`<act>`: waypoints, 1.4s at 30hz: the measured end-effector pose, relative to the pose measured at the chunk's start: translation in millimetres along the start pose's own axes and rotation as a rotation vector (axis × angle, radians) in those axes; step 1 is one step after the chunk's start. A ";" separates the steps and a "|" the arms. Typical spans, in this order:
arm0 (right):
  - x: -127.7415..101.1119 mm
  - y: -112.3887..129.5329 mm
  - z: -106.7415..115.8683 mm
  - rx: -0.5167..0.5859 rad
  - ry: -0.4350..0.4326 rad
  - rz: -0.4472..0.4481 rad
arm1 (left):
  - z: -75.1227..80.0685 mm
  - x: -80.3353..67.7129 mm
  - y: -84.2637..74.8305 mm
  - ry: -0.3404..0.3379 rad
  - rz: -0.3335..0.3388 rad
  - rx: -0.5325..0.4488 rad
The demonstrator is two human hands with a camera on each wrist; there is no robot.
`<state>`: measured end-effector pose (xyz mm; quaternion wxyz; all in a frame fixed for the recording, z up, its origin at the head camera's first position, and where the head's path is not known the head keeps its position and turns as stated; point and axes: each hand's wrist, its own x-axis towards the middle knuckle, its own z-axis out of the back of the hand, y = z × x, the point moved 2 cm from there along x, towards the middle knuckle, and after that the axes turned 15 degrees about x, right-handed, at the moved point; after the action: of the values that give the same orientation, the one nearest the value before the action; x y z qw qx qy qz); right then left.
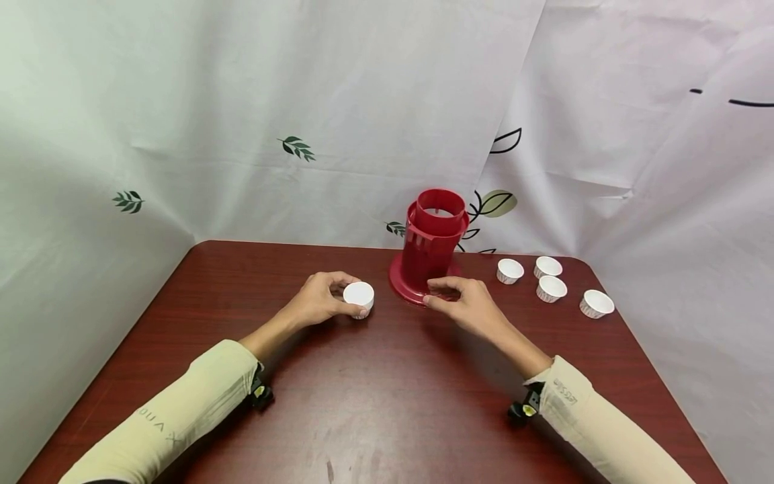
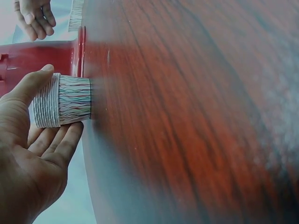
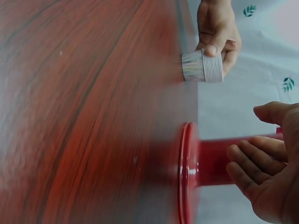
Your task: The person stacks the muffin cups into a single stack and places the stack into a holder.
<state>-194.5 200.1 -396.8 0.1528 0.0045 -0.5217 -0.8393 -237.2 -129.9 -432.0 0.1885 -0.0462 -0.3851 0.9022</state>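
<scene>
My left hand (image 1: 347, 297) grips a small white pleated paper cup (image 1: 360, 293) that stands on the dark red wooden table (image 1: 387, 403). In the left wrist view the thumb lies on the cup (image 2: 65, 100) and the fingers (image 2: 58, 142) curl under it. A red plastic cup dispenser (image 1: 432, 245) stands upright at the table's back middle, just right of the cup. My right hand (image 1: 431, 294) rests at the front rim of its round base, fingers loosely bent and holding nothing. The right wrist view shows those fingers (image 3: 247, 161) beside the red column (image 3: 212, 156).
Several more white paper cups (image 1: 551, 288) stand upright in a loose group at the back right of the table. A white cloth with leaf prints (image 1: 296, 148) hangs behind and beside the table. The table's right edge (image 1: 659, 376) runs close to the right forearm.
</scene>
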 end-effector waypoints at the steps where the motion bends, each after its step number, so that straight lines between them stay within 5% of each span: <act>1: -0.6 -0.6 2.3 -0.002 -0.004 0.000 | -0.1 0.3 0.2 0.000 -0.002 0.003; 30: -13.9 -26.2 91.4 -0.058 -0.203 -0.096 | -0.9 0.5 1.4 0.003 -0.009 0.028; 42: -31.8 -44.3 154.0 -0.292 -0.326 -0.150 | -1.0 0.3 0.6 -0.004 -0.009 0.016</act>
<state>-201.1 361.2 -370.4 0.0029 -0.1146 -0.4108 -0.9045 -237.4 -129.5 -433.1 0.1920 -0.0410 -0.3784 0.9046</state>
